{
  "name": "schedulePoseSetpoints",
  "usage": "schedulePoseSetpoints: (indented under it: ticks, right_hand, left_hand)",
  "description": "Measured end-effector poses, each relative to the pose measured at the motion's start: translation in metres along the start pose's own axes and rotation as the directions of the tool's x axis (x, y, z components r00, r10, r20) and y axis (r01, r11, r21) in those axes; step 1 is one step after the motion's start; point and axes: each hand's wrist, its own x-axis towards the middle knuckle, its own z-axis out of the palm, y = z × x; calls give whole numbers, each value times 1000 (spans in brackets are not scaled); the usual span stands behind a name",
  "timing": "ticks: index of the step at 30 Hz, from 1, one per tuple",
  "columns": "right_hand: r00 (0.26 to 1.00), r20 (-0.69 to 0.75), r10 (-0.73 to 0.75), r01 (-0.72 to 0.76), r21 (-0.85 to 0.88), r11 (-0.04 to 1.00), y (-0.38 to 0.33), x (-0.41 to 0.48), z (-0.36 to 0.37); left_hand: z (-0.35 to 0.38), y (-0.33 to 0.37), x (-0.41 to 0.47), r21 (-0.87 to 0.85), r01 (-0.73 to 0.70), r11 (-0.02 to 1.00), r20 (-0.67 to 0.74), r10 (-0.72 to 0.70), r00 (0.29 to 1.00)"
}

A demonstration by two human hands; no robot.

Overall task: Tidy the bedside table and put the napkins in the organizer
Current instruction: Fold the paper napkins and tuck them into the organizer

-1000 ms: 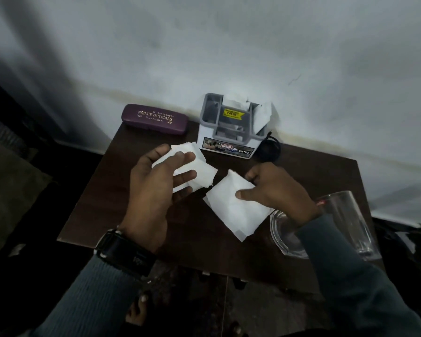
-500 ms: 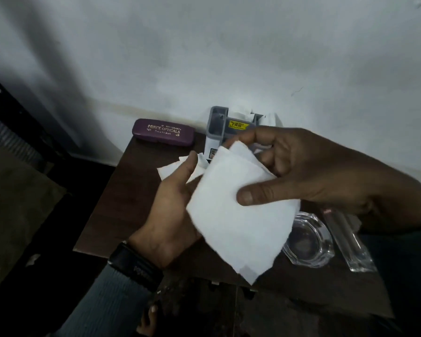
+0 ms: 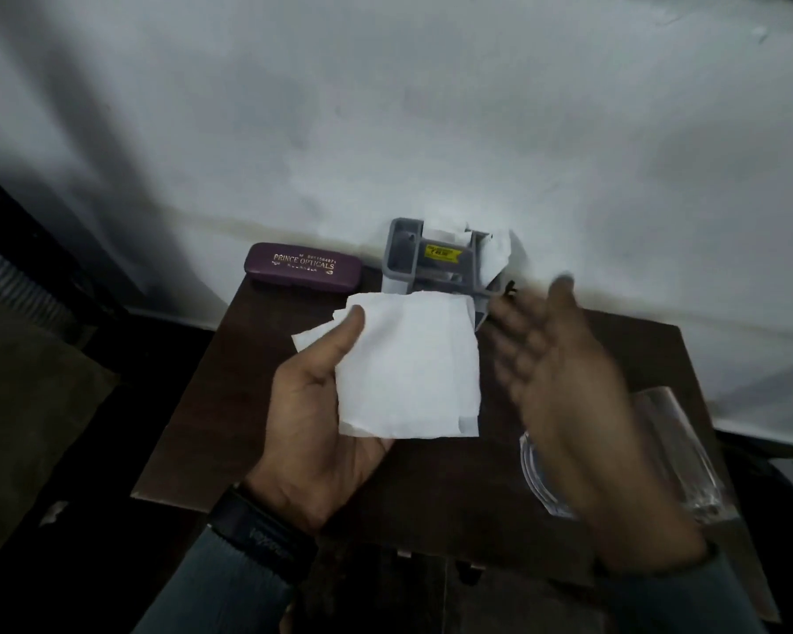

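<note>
My left hand [image 3: 321, 432] holds a small stack of white napkins [image 3: 408, 363] above the dark wooden bedside table [image 3: 193, 441], thumb pressed on the upper left corner. My right hand [image 3: 564, 386] is open and motion-blurred just right of the napkins, palm facing them, holding nothing. The grey organizer [image 3: 404, 258] stands at the table's back edge against the wall, with white napkins [image 3: 495, 249] sticking out of its right side. The held napkins hide the organizer's lower front.
A purple glasses case [image 3: 303, 267] lies at the back left by the wall. A clear glass ashtray [image 3: 541, 473] and a clear glass mug [image 3: 678, 450] sit at the right, partly behind my right arm. The white wall [image 3: 385, 107] is close behind.
My right hand has let go of the napkin it lifted from the table; it now lies on the stack in my left hand. The right hand has opened and moved off to the right.
</note>
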Motion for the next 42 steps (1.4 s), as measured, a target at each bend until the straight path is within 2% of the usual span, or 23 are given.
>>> schedulePoseSetpoints:
  ticks: [1,2,4,5,7,10,13,15,17,20,28,31,39,42]
  right_hand:
    - [990,32,137,-140,81,987,11,-7,3]
    - [975,73,212,-219,107,970,18,-11,6]
    - [970,114,214,-223,78,972,27,-13,15]
    - [975,91,202,-208,60,976,28,-12,19]
    - [993,51,108,-105,-56,993,33,-11,18]
    - [976,202,-81,130,-241,962,36,-17,10]
    - [972,152,-181,220,-308,925,38,-12,7]
    - [954,181,-238,292,-387,875,39,-8,7]
    - [943,170,-286,333,-452,828,43,-8,7]
    - [932,162,-325,363,-442,820,44,-8,4]
    - [931,277,-239,339,-410,847,48,-9,8]
    - [941,235,-245,320,-377,869,46,-6,9]
    - [962,266,-57,140,-304,942,33,-3,-4]
    - [985,174,10,15,-139,990,28,-1,-16]
  left_hand:
    - [1,0,-1,-16,-6,1000,22,7,1000]
    - [2,-1,-2,-38,-6,999,39,7,999]
    - [2,-2,-2,-68,1,998,56,2,998]
    - [1,-4,-1,-68,-8,998,53,11,999]
    - [1,-9,1,-16,-54,998,-13,54,998]
    - [5,-12,6,91,-57,994,-139,69,988]
    - [4,-15,5,170,-43,985,-184,74,980]
    - [4,-15,4,213,-38,976,-191,79,978]
    - [6,-12,3,194,-25,981,-172,59,983]
    - [9,-7,1,92,-17,996,-140,30,990]
    - [13,-7,-3,22,10,1000,-84,-8,996]
    - [12,-8,-2,31,28,999,-51,-27,998]
    - [11,-13,-2,86,103,991,-20,-102,995]
    - [7,-12,-2,37,136,990,-9,-136,991]
